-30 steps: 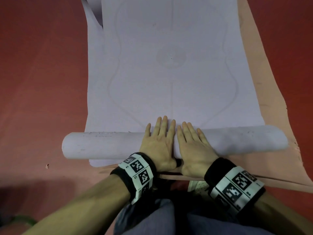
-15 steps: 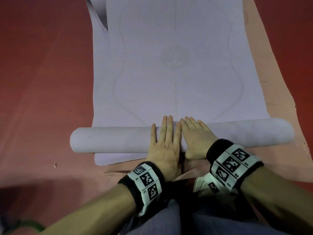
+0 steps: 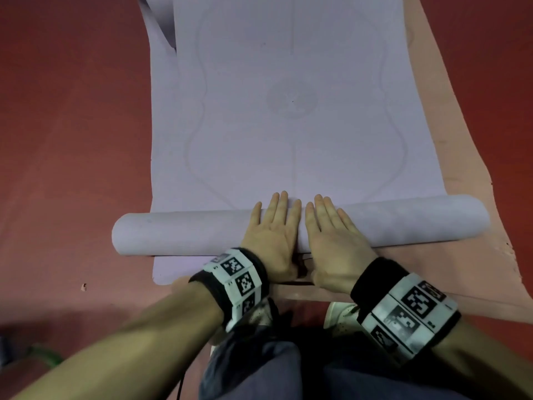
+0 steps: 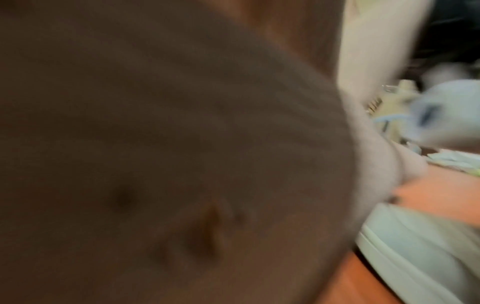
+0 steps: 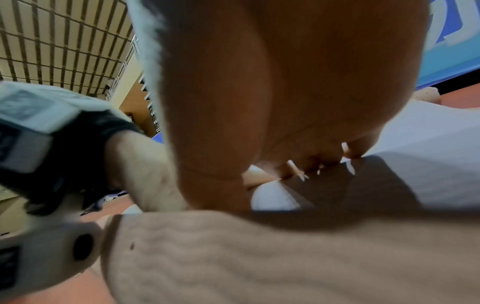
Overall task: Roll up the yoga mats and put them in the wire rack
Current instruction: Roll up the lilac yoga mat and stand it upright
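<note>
Lavender yoga mat (image 3: 288, 140) half-rolled, left hand (image 3: 274, 238) and right hand (image 3: 331, 241) flat, fingers straight, atop its roll.

Left wrist view blurred, mostly blocked by palm; lilac mat (image 3: 288, 125) far end cut off at top edge.

No words, brand names or numbers can be read anywhere; the only signs are black-and-white square code patterns on the white panels of the black left wristband (image 3: 235, 280) and the black right wristband (image 3: 411, 311), none decodable by eye; the flat pale lilac foam yoga mat (image 3: 291, 134) carries faint embossed alignment lines and a round central emblem, without legible lettering; both wrist views are too blurred to show any writing.
</note>
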The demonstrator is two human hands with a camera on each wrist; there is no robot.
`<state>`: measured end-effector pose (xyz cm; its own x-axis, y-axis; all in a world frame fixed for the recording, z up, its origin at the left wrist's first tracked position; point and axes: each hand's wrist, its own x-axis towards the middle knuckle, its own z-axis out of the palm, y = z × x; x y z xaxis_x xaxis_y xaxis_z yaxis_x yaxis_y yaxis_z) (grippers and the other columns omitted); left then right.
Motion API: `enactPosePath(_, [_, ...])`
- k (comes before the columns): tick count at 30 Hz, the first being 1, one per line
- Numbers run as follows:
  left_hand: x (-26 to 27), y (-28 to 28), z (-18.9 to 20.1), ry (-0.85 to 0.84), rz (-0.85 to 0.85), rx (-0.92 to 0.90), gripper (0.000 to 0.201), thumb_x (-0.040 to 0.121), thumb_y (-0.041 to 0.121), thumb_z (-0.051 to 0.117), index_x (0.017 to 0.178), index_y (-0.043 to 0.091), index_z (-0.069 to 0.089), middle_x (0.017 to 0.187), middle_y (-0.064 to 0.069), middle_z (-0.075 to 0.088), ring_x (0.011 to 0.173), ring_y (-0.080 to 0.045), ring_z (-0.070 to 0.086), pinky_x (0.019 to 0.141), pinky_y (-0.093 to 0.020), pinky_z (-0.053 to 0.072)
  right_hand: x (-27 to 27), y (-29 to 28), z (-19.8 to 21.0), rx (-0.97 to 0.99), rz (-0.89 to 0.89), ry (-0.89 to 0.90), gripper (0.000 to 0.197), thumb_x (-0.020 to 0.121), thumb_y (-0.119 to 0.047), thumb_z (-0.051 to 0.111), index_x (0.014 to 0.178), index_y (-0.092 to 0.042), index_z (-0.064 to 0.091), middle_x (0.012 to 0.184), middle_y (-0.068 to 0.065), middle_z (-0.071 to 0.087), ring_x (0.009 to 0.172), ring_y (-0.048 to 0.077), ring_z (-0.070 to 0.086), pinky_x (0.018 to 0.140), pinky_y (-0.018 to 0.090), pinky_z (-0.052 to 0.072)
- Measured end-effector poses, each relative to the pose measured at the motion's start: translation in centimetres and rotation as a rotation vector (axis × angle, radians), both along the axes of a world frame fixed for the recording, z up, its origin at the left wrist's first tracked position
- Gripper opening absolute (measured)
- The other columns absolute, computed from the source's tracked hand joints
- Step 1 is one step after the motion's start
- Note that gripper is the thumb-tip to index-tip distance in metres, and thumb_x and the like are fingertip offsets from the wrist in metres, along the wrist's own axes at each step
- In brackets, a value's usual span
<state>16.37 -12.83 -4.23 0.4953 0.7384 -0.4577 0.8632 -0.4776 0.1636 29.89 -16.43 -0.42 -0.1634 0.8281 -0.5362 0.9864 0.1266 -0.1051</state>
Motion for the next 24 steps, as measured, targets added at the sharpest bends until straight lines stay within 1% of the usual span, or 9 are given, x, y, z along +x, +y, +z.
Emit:
enactPosePath(3, [0.0,1.4,0.1,-0.020,-0.010,-0.049,0.124,0.078,0.067,0.065,0.157,0.015,-0.015,0.166,-0.011,-0.018,0.152,-0.024,-0.020,0.123,-0.049,-0.009,0.3,0.3,0.2,-0.011,-0.009,0.021,0.105,0.087,-0.028,0.060,0.152,-0.004,-0.019,0.160,0.015,-0.027,0.149,0.025,-0.023,0.122,0.037,-0.009])
enactPosePath(5, [-0.1,1.6,0.0,-0.018,-0.016,-0.010,0.125,0.078,0.066,0.066,0.157,0.016,-0.016,0.165,-0.011,-0.021,0.151,-0.025,-0.023,0.123,-0.049,-0.010,0.4,1.1,-0.1,-0.036,-0.005,0.024,0.104,0.090,-0.033,0.058,0.152,-0.003,-0.020,0.160,0.015,-0.027,0.149,0.026,-0.023,0.122,0.037,-0.009])
enactPosePath(8, [0.0,1.4,-0.4,0.021,-0.022,0.083,0.125,0.078,0.063,0.066,0.156,0.015,-0.019,0.163,-0.011,-0.028,0.149,-0.028,-0.030,0.120,-0.056,-0.014,0.5,2.0,-0.8,-0.048,0.021,0.006,0.108,0.092,-0.049,0.058,0.152,-0.002,-0.019,0.160,0.016,-0.025,0.149,0.027,-0.022,0.123,0.039,-0.008])
enactPosePath(10, [0.0,1.2,-0.5,0.037,-0.006,0.110,0.124,0.079,0.065,0.064,0.156,0.018,-0.021,0.162,-0.010,-0.030,0.147,-0.030,-0.032,0.117,-0.060,-0.015,0.6,2.3,-1.3,-0.032,0.041,-0.010,0.111,0.091,-0.053,0.058,0.152,-0.002,-0.019,0.161,0.016,-0.024,0.149,0.027,-0.022,0.123,0.039,-0.007])
enactPosePath(13, [-0.1,1.2,-0.3,0.059,0.010,0.108,0.122,0.080,0.064,0.064,0.155,0.021,-0.023,0.161,-0.010,-0.031,0.147,-0.032,-0.032,0.117,-0.062,-0.015,0.7,2.8,-1.4,-0.013,0.053,-0.023,0.108,0.092,-0.046,0.060,0.152,-0.003,-0.019,0.161,0.016,-0.022,0.150,0.027,-0.020,0.123,0.040,-0.006])
enactPosePath(16, [0.0,1.7,0.0,0.105,0.012,0.098,0.120,0.082,0.053,0.068,0.155,0.022,-0.023,0.162,-0.014,-0.028,0.148,-0.035,-0.028,0.118,-0.061,-0.013,0.6,3.4,-1.1,-0.013,0.067,-0.045,0.112,0.089,-0.048,0.062,0.152,-0.003,-0.018,0.161,0.017,-0.022,0.150,0.028,-0.020,0.123,0.041,-0.005])
enactPosePath(20, [0.1,2.8,-0.3,0.151,0.001,0.120,0.119,0.082,0.049,0.072,0.156,0.024,-0.018,0.165,-0.017,-0.016,0.152,-0.035,-0.017,0.120,-0.060,-0.009,0.1,3.8,-1.2,0.054,0.038,-0.118,0.100,0.089,-0.016,0.059,0.154,-0.004,-0.016,0.162,0.018,-0.018,0.150,0.030,-0.017,0.123,0.042,-0.004])
enactPosePath(22, [0.2,2.9,-0.6,0.164,-0.008,0.145,0.117,0.082,0.045,0.073,0.157,0.025,-0.015,0.165,-0.018,-0.011,0.153,-0.036,-0.013,0.120,-0.059,-0.007,-0.4,4.0,-1.2,0.071,0.021,-0.154,0.096,0.089,-0.009,0.058,0.154,-0.003,-0.012,0.162,0.020,-0.015,0.151,0.033,-0.012,0.123,0.044,0.000])
enactPosePath(24, [0.1,2.8,-0.8,0.171,-0.013,0.173,0.116,0.082,0.043,0.073,0.156,0.026,-0.014,0.165,-0.019,-0.007,0.153,-0.037,-0.009,0.120,-0.059,-0.005,-0.8,4.2,-1.0,0.060,0.022,-0.204,0.098,0.087,-0.010,0.063,0.154,-0.001,-0.008,0.162,0.024,-0.009,0.151,0.037,-0.005,0.123,0.046,0.004])
